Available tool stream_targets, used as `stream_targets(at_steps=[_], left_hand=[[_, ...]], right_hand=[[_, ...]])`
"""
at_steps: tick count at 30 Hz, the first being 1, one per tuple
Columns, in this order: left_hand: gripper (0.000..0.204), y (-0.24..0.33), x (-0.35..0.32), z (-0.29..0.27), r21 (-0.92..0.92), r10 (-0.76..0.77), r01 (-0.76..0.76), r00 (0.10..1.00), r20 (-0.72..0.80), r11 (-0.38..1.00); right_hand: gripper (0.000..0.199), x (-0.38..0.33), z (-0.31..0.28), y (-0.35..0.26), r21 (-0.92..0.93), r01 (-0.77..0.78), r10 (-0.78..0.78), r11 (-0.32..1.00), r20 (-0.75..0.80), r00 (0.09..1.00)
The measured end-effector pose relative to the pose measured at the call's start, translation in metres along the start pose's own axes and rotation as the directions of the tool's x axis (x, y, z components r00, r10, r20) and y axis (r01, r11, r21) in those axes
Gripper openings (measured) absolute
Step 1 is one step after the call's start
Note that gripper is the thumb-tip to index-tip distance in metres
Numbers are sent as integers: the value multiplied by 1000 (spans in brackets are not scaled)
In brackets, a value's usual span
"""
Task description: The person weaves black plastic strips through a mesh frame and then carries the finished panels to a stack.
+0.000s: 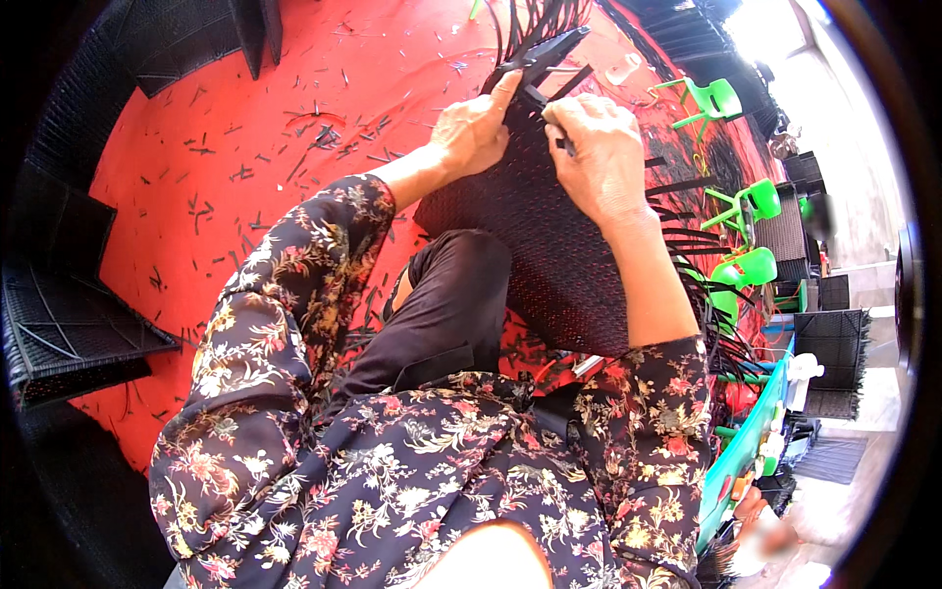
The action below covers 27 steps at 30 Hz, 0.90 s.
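Observation:
A black woven panel (549,236) of plastic strips leans over my knee, with loose strip ends fanning from its top and right side. At its upper left edge, my left hand (476,128) is closed, its index finger stretched along the black frame bar (554,54). My right hand (601,162) is closed just to the right, over the panel's upper part. A short dark piece, perhaps a tool handle, shows between its thumb and fingers; its kind is not clear. Black strips (569,83) stick out between the two hands.
Black strip offcuts (329,137) lie scattered on the red floor sheet (265,108). Black woven furniture pieces (69,314) stand along the left. Green chairs (751,270) are on the right, beyond the loose strips. A teal-edged table (736,456) and a blurred person (765,540) are at lower right.

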<state>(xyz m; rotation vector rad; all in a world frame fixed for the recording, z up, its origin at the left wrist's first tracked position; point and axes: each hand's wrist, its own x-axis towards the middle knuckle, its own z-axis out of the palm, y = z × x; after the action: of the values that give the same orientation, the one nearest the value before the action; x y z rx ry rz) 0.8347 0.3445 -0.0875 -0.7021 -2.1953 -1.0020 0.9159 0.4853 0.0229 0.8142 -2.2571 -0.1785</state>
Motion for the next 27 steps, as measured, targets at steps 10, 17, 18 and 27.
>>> stream_targets(at_steps=[10, 17, 18, 27], left_hand=[[41, -25, -15, -10, -36, -109, 115, 984, 141, 993], [36, 13, -57, 27, -205, 145, -28, 799, 584, 978], [36, 28, -57, 26, -267, 212, -53, 762, 612, 962], [35, 161, -48, 23, -462, 755, -605, 430, 495, 648]], right_hand=[[11, -53, -79, -58, 301, 31, -6, 953, -83, 997], [23, -268, -85, -48, 295, -592, 643, 750, -118, 757], [18, -294, -84, -40, 369, -693, 781, 619, -197, 592], [80, -381, -83, 91, 598, -723, 938, 348, -212, 276]])
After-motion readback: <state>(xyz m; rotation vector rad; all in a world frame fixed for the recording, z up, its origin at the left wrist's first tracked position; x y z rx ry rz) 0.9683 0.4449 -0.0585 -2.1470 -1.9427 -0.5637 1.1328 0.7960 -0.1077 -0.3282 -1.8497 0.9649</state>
